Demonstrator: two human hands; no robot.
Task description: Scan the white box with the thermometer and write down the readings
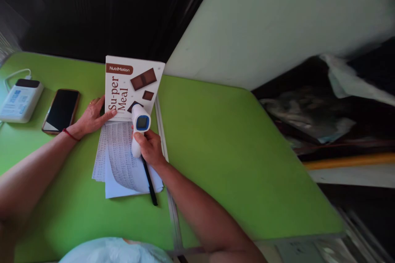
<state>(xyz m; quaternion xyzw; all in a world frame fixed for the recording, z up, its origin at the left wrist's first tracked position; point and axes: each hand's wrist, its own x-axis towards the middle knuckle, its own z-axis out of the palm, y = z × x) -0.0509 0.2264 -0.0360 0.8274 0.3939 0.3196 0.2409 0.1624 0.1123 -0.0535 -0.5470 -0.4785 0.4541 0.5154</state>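
Note:
A white box (pixel 120 98) printed "NutriMotion Su-per Meal" stands on the table at the back edge of a stack of printed papers. My left hand (pixel 94 116) grips its lower left side, thumb on the front face and the other fingers partly hidden. In my right hand (pixel 150 146) is a white infrared thermometer (pixel 135 144) with a blue-rimmed screen facing me. Its head is close in front of the box; I cannot tell whether they touch. Beneath the thermometer lie the papers (pixel 123 172), their top sheet curled, with a black pen (pixel 150 183) across them.
A smartphone (pixel 61 110) lies left of my left hand. Farther left is a white power bank (pixel 21 100) with a cable. The green folding table (pixel 234 164) has a metal seam down its middle. A pale wall (pixel 262 20) and a cluttered dark shelf (pixel 308 119) stand beyond.

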